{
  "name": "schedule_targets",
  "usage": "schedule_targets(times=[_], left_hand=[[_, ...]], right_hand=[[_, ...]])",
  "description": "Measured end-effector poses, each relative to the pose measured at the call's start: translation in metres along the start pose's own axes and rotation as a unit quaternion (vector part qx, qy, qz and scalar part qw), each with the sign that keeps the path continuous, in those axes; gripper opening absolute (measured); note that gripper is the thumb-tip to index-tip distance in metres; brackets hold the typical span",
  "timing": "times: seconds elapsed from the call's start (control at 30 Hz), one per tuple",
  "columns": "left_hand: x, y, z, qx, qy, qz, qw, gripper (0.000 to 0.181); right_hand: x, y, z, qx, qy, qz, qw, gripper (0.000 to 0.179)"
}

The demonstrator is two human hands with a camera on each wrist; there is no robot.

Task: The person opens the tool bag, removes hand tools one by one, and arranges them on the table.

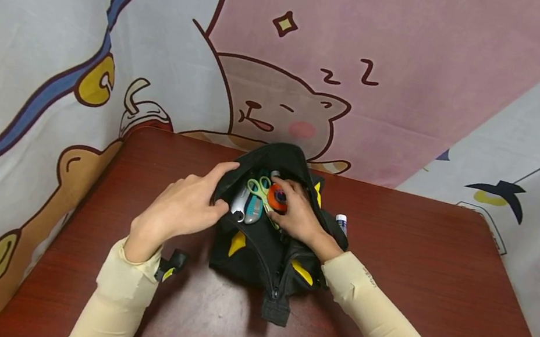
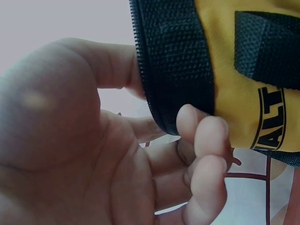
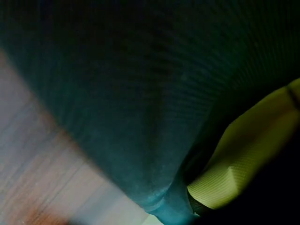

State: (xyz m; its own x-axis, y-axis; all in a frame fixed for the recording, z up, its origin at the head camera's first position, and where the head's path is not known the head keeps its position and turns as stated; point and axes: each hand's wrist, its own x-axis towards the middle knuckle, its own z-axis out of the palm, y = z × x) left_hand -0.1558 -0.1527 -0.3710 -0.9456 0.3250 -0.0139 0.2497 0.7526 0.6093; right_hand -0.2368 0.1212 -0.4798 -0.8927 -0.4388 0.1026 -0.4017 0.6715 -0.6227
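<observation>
A black and yellow tool bag (image 1: 246, 253) stands on the table with its zipped mouth spread. My left hand (image 1: 184, 205) grips the left rim of that mouth; in the left wrist view, thumb and curled fingers lie on either side of the zipper edge (image 2: 176, 65). Inside the bag, my right hand (image 1: 297, 214) holds an orange roll (image 1: 277, 198) with a dark centre, apparently tape, between thumb and fingers. Beside it lie scissors (image 1: 259, 186) with yellow-green handles, a teal and grey utility knife (image 1: 254, 209) and a silver-white cylinder (image 1: 240, 202). Dark bag fabric (image 3: 131, 108) fills most of the right wrist view.
A white tube (image 1: 341, 222) with a purplish label is partly visible at the bag's right side. The bag's strap end (image 1: 275, 309) points toward the front of the reddish-brown table (image 1: 421, 287). A printed cloth (image 1: 403, 30) hangs behind the table.
</observation>
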Motion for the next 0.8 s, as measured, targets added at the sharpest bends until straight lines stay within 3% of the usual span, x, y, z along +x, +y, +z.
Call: schedule_targets(times=[0.8], left_hand=[[0.0001, -0.0004, 0.0001, 0.002, 0.001, 0.0, 1.0, 0.082]], right_hand=[[0.0028, -0.0001, 0.0005, -0.015, -0.021, 0.016, 0.9995, 0.086]])
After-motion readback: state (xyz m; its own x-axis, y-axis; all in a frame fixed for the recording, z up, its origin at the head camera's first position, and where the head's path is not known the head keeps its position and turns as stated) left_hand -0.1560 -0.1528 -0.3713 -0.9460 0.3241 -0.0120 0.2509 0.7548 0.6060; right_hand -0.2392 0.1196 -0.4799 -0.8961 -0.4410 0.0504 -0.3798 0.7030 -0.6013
